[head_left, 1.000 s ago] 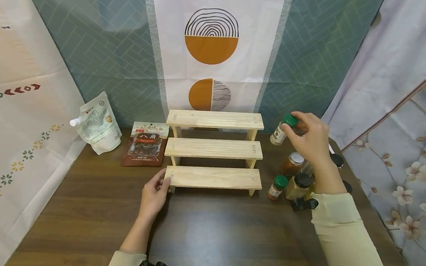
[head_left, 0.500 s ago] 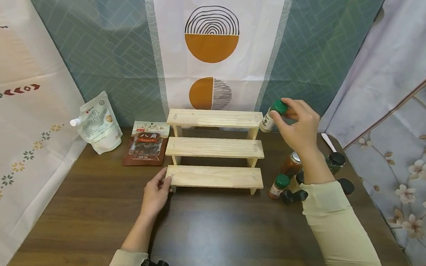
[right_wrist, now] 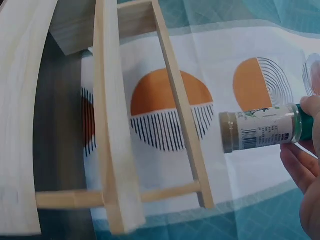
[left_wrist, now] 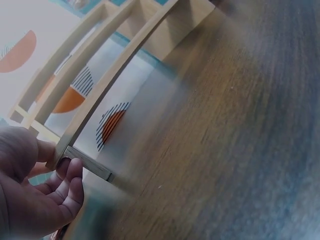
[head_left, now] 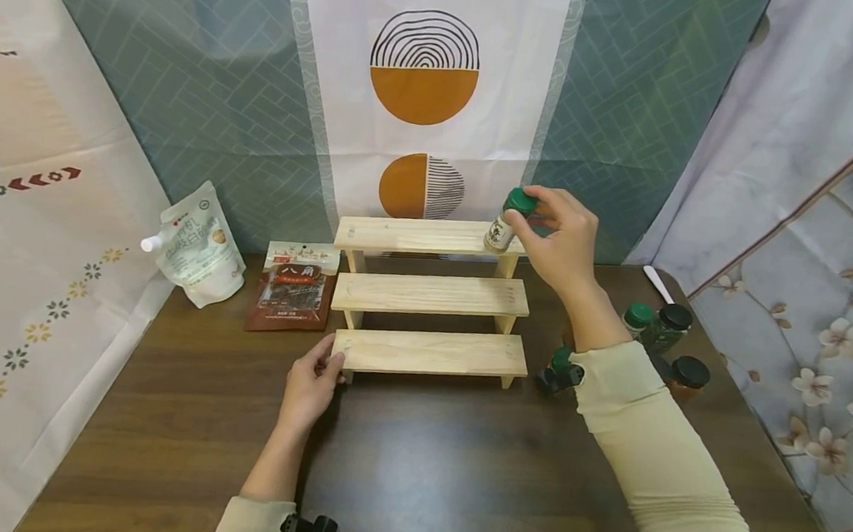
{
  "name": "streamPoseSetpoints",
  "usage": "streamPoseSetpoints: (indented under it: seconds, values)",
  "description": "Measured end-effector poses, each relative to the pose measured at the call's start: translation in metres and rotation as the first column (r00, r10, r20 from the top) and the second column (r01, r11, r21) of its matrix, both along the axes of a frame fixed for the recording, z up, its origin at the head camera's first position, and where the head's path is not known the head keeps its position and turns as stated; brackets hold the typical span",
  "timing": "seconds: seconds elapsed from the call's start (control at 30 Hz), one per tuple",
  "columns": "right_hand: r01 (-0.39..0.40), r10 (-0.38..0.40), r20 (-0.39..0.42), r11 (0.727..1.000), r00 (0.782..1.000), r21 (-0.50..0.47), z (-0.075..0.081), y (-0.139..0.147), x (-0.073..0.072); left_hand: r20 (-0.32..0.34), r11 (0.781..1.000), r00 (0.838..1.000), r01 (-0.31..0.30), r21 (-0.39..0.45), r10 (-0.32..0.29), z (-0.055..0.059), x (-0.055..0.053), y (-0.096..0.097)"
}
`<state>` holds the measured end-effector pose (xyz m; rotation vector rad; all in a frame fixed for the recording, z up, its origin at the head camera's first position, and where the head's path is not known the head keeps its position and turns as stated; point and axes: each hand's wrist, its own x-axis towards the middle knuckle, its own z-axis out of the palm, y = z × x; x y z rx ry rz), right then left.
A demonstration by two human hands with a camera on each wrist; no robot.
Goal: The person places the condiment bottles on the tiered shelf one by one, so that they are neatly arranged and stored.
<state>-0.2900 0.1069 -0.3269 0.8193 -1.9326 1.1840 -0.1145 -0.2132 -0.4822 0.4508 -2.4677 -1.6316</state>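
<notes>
A three-step pale wooden rack [head_left: 432,294] stands on the table with bare steps. At the lowest step's left end, my left hand [head_left: 310,382] grips the corner; the left wrist view shows thumb and fingers [left_wrist: 75,187] around the wooden end. My right hand [head_left: 566,237] pinches a small spice jar [head_left: 500,233] by its green lid. The jar is slightly tilted and overlaps the top step's right end in the head view. In the right wrist view its labelled glass body [right_wrist: 260,129] hangs apart from the top step's edge [right_wrist: 180,100].
Left of the rack lie a red-brown spice packet [head_left: 293,287] and a white spouted pouch [head_left: 202,248]. Several jars, one with a black lid [head_left: 674,317], stand on the right, partly hidden by my right arm. A white-handled utensil [head_left: 657,282] lies behind them. Curtains surround the table.
My right hand has carried the green-lidded spice jar leftward and up, from beside the rack to the top step's right end. My left hand stays at the lowest step.
</notes>
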Motion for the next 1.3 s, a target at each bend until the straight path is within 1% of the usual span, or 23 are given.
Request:
streamPoseSetpoints:
  seconds: [0.17,0.23,0.4,0.47,0.57,0.73,0.87,0.97,1.13,1.3]
  values:
    - [-0.054,0.054,0.003,0.997,0.999,-0.048,-0.002,-0.021,-0.003,-0.003,0.999,1.0,0.006,0.041,-0.006,0.0,-0.001,-0.002]
    - [-0.065,0.064,-0.007,0.997,0.998,-0.053,0.003,-0.031,0.005,-0.014,0.999,1.0,0.006,0.044,-0.005,-0.001,0.0,-0.002]
    - [-0.076,0.076,-0.003,0.997,0.997,-0.009,0.006,-0.05,0.006,-0.028,0.999,1.0,-0.006,0.043,0.007,-0.001,0.0,-0.001]
    - [-0.086,0.086,0.004,0.996,0.996,0.013,0.002,-0.055,-0.001,-0.025,0.999,1.0,-0.013,0.045,0.014,-0.002,0.0,-0.001]
    - [-0.108,0.108,0.02,0.994,0.994,0.021,0.004,-0.065,-0.001,-0.024,0.998,0.999,-0.021,0.055,0.022,-0.002,0.0,-0.001]
    - [-0.129,0.128,0.078,0.992,0.989,0.013,0.005,-0.08,-0.004,-0.023,0.997,1.0,-0.015,0.074,0.017,0.001,0.001,0.0]
    - [-0.138,0.136,0.122,0.99,0.983,0.01,0.005,-0.092,-0.007,-0.02,0.998,1.0,-0.017,0.063,0.018,0.002,0.001,0.001]
    - [-0.155,0.151,0.164,0.988,0.975,0.008,0.006,-0.101,-0.007,-0.02,0.998,1.0,-0.022,0.06,0.023,0.002,0.001,0.001]
    - [-0.181,0.171,0.245,0.983,0.954,0.017,0.006,-0.114,-0.009,-0.021,0.997,0.999,-0.027,0.071,0.028,0.0,0.001,0.001]
    - [-0.214,0.198,0.269,0.976,0.943,0.031,0.007,-0.125,-0.01,-0.03,0.998,0.999,-0.025,0.063,0.027,-0.001,0.0,0.001]
